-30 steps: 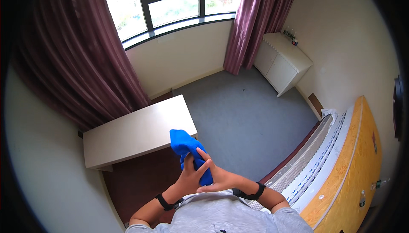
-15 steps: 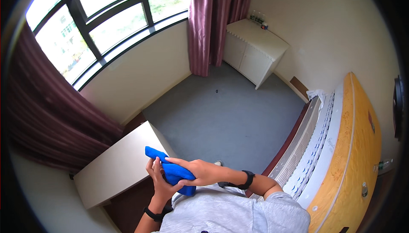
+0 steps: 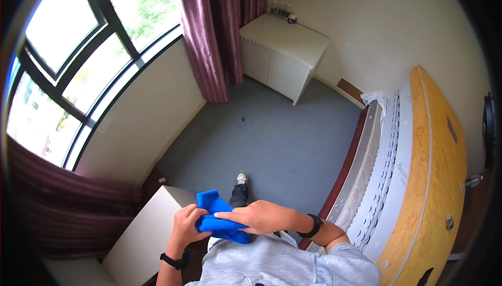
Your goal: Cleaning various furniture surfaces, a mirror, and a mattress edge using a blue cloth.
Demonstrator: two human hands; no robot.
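Note:
A bright blue cloth (image 3: 213,202), bunched and folded, is held between both hands in front of my grey shirt. My left hand (image 3: 189,224) pinches its left side, fingers curled over the fabric. Across its right side lies my right hand (image 3: 261,217), with the thumb and fingers closed on the folds. One end of the cloth sticks up above the hands, and another corner hangs below the right hand. Each wrist wears a black band. Part of the cloth is hidden under the fingers.
A white table (image 3: 141,228) stands close at the left. Mattresses lean on the right wall, a yellow one (image 3: 436,165) outermost. At the back, a white cabinet (image 3: 285,40) carries several bottles (image 3: 281,9). Purple curtains (image 3: 201,35) flank the window. A small dark object (image 3: 243,119) lies on the grey floor.
My view has turned and moved forward, bringing the cabinet nearer, and one foot now shows ahead. My hands have shifted on the blue cloth, and its upper end is spread wider.

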